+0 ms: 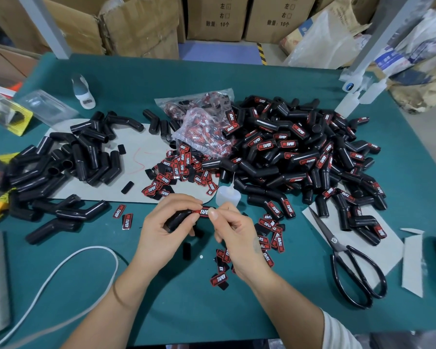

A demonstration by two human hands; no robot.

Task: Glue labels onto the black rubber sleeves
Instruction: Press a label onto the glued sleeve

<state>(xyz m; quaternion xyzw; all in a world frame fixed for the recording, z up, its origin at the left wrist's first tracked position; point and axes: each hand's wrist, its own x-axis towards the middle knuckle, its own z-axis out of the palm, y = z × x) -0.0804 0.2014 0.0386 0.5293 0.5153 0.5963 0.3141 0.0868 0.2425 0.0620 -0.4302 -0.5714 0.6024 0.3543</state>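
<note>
Head view: nearest, the left hand (161, 227) grips a bent black rubber sleeve (179, 219) above the green table (186, 311). The right hand (233, 235) pinches a red-and-black label (204, 212) against its top. Just behind stands a small clear plastic glue bottle (227, 195); black-handled scissors (347, 263) lie right.

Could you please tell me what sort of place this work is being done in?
Most likely a small factory or warehouse packing bench: a green-covered worktable holds a big pile of labelled black rubber sleeves, loose labels lie beside a glue bottle, and stacked cardboard cartons stand behind.
</note>
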